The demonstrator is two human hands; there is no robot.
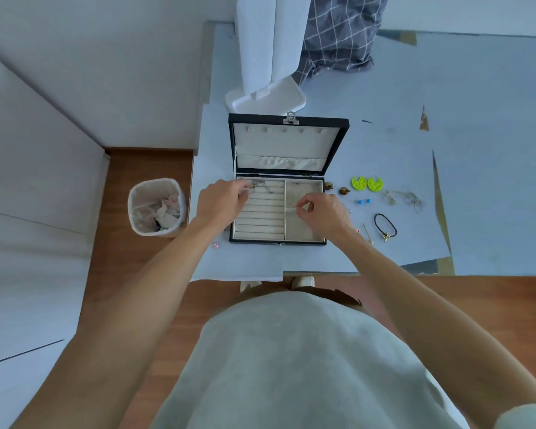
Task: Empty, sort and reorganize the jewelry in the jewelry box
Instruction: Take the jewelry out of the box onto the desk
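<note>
A black jewelry box (232, 140) with a cream lining stands open on the table, its lid leaning back. My left hand (222, 201) pinches a small silver piece (258, 184) over the ring rolls at the box's back left. My right hand (324, 213) pinches a thin pale chain (291, 203) over the right compartment. On the table right of the box lie two lime green earrings (366, 183), two brown earrings (338, 188), blue studs (363, 201), a tangle of silver chains (406, 198), a black cord bracelet (385, 226) and a gold pin (368, 234).
A white stand with a flat base (265, 99) rises behind the box, next to grey checked fabric (338, 35). A small pink item (215, 245) lies left of the box's front corner. A lined waste bin (156, 207) sits on the wooden floor to the left.
</note>
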